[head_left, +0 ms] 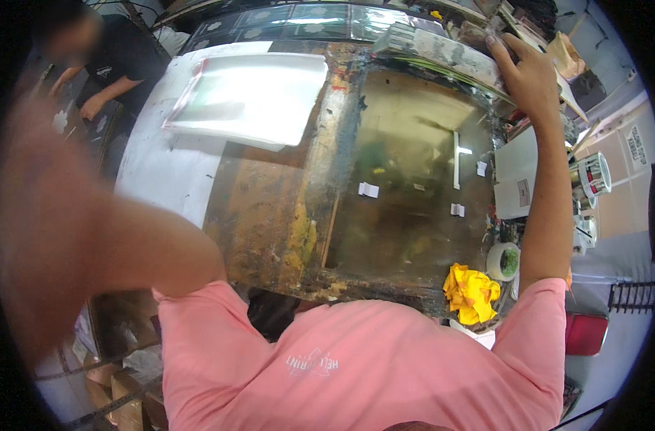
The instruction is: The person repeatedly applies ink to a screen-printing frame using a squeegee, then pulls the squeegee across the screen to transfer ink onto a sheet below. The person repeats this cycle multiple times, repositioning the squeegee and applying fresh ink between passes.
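My right hand reaches to the far right corner, its fingers curled over the end of a grey, paint-stained bar. That bar runs along the far edge of a glass-topped panel. Small folded white paper tabs and a white T-shaped strip lie on the glass. At the left my left arm is smeared by motion, and the fingers of my left hand cannot be made out. A stack of shiny, clear-looking sheets rests on the white board, left of the panel.
A crumpled yellow cloth and a tape roll sit at the near right corner. Cans stand along the right side. Another person works at the far left. Dark printed sheets lie beyond the table.
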A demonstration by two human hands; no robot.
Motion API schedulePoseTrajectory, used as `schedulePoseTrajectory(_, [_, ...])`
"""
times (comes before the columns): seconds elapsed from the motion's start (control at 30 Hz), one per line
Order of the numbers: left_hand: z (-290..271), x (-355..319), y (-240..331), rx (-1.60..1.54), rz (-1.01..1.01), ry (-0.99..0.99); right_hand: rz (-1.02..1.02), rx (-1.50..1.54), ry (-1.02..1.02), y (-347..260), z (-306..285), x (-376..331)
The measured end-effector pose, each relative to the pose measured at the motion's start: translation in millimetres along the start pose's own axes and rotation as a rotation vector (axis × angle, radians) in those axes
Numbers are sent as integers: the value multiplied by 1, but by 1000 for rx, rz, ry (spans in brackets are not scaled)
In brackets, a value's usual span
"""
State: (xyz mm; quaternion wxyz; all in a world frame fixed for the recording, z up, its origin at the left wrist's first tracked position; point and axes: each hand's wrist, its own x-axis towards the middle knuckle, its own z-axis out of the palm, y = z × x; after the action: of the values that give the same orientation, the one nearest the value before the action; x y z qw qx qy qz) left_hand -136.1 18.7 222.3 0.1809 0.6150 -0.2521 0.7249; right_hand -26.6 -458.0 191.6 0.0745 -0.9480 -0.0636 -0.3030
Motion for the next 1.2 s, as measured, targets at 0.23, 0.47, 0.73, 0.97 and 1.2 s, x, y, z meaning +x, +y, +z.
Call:
schedulePoseTrajectory(0.23, [109,-233,-22,-88,-325,-1193,-31,17,65,2,4,2])
schedulePoseTrajectory(0.47, [101,-327,-17,253,-363,-1449,-43,28,32,6,0,8])
schedulePoseTrajectory(0.73, [121,-270,-63,-52,-696,-1301,-161,85,184,5,3,9])
schedulePoseTrajectory(0.97, [149,-240,75,-181,-348,-1543,-110,-22,113,5,0,7])
schedulePoseTrajectory(1.2, [182,-303,241,-403,-265,-1611,-157,24,130,5,3,-4])
